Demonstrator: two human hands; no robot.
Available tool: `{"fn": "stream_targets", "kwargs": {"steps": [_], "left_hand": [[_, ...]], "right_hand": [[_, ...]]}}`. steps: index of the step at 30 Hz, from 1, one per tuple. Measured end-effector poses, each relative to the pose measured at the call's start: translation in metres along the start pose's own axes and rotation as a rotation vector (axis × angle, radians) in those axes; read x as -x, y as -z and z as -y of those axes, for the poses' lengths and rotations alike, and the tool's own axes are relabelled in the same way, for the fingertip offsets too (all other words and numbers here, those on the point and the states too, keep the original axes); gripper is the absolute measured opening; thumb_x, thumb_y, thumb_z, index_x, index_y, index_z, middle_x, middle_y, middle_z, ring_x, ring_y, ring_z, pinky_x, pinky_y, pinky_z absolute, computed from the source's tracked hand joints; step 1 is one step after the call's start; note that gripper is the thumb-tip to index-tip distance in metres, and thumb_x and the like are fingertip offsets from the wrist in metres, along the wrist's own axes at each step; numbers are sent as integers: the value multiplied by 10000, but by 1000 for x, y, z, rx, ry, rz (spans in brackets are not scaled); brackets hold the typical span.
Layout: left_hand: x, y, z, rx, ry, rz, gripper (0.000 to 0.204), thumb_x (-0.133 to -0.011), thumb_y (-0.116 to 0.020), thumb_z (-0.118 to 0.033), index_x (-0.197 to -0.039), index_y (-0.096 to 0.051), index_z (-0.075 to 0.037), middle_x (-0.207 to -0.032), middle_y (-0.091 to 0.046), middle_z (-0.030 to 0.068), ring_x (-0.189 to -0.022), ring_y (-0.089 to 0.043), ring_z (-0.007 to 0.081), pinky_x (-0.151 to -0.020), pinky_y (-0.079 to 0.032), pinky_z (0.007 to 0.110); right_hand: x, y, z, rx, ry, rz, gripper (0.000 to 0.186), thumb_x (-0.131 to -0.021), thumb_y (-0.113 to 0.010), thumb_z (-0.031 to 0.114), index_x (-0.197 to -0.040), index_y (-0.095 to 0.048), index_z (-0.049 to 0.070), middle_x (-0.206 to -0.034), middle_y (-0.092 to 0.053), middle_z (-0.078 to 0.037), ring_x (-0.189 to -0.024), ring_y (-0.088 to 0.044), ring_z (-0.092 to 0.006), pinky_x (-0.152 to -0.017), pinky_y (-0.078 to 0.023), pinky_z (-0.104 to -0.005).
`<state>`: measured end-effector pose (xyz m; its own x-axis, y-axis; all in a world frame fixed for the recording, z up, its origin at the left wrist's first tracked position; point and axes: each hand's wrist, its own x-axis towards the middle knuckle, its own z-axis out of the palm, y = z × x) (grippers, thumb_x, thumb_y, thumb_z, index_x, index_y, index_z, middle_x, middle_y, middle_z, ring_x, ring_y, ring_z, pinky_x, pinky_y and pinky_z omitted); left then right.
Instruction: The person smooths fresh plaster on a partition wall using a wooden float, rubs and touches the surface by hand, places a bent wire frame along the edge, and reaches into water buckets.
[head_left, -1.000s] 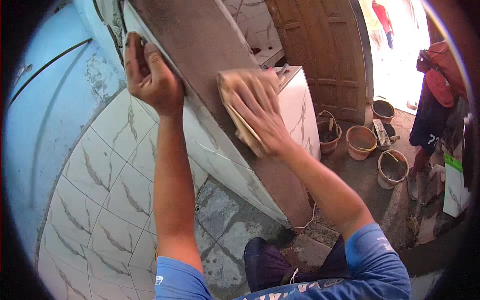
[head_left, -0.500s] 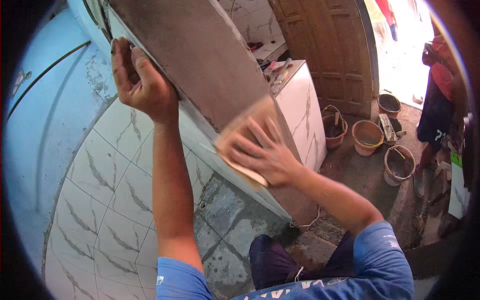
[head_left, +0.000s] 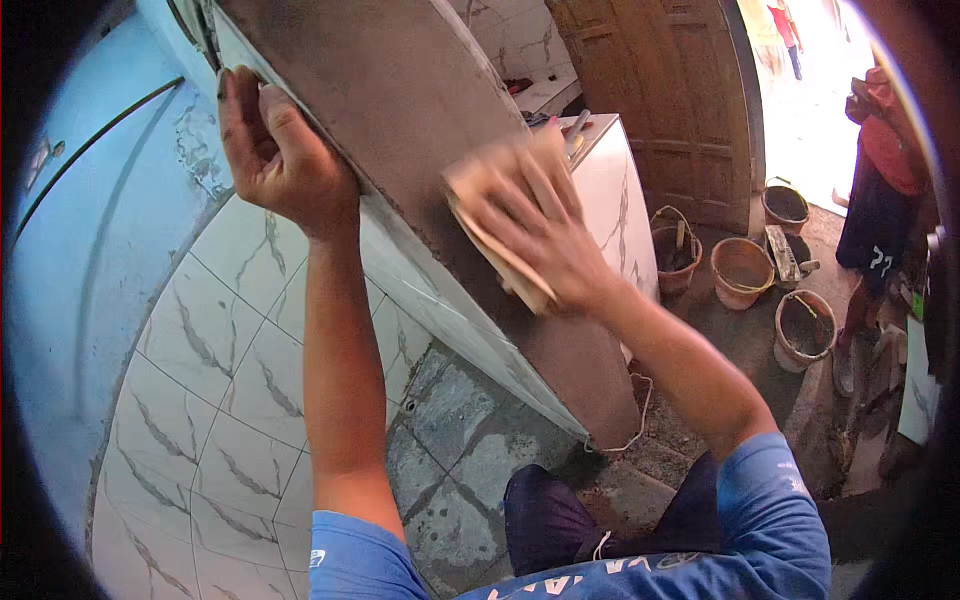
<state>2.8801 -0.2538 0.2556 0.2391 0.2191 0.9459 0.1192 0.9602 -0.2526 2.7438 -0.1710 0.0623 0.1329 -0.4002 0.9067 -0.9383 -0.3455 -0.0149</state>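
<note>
My right hand (head_left: pixel 545 245) presses a flat tan sponge-like pad (head_left: pixel 468 190) against the grey plastered face of a narrow wall (head_left: pixel 390 90). Its fingers are spread over the pad and slightly blurred by motion, and the pad's exact kind is hard to tell. Higher up, my left hand (head_left: pixel 285 150) rests against the wall's left edge. Its fingers are loosely curled with the thumb apart, and nothing shows in them.
White veined tiles (head_left: pixel 230 380) cover the lower wall at left, below blue paint. A tiled counter (head_left: pixel 610 200) with tools stands behind the plastered wall. Several buckets (head_left: pixel 742 270) and a trowel-like tool (head_left: pixel 783 255) lie by the wooden door (head_left: pixel 660 100). A person (head_left: pixel 875 200) stands at right.
My right hand has moved the pad a little up and to the right across the plaster. My left hand has stayed nearly in place.
</note>
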Motion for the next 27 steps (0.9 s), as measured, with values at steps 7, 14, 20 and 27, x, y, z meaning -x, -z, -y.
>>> {"fn": "stream_targets", "kwargs": {"steps": [7,14,20,27], "left_hand": [[1,0,-1,-68,-21,-2,398,-989,-558,-68,-1361,-521,69,-1261,-645,219,-1188,-629,253,-1007,-512,332],[0,-1,-1,1,67,-33,392,-982,-575,-64,-1345,-532,79,-1275,-640,210,-1161,-640,251,-1002,-510,335],[2,2,2,57,65,-13,410,-981,-589,-68,-1365,-523,60,-1261,-650,198,-1145,-648,241,-989,-523,333],[0,4,4,-22,1,12,410,-990,-573,-83,-1371,-519,58,-1258,-656,187,-1140,-646,234,-982,-521,330]], "right_hand": [[75,-32,21,-33,104,38,768,-852,-526,533,-1563,-270,396,-1664,-184,14,-1533,-63,-386,-1186,1,-679],[-54,19,12,115,146,-103,744,-875,-564,498,-1555,-277,405,-1665,-172,-1,-1521,-111,-384,-1191,-58,-663],[62,-36,23,51,119,14,663,-868,-521,405,-1516,-403,330,-1605,-326,-25,-1511,-154,-412,-1185,-64,-674],[125,-73,23,97,4,29,645,-837,-530,473,-1451,-466,285,-1501,-394,-107,-1471,-211,-429,-1174,-80,-670]]}}
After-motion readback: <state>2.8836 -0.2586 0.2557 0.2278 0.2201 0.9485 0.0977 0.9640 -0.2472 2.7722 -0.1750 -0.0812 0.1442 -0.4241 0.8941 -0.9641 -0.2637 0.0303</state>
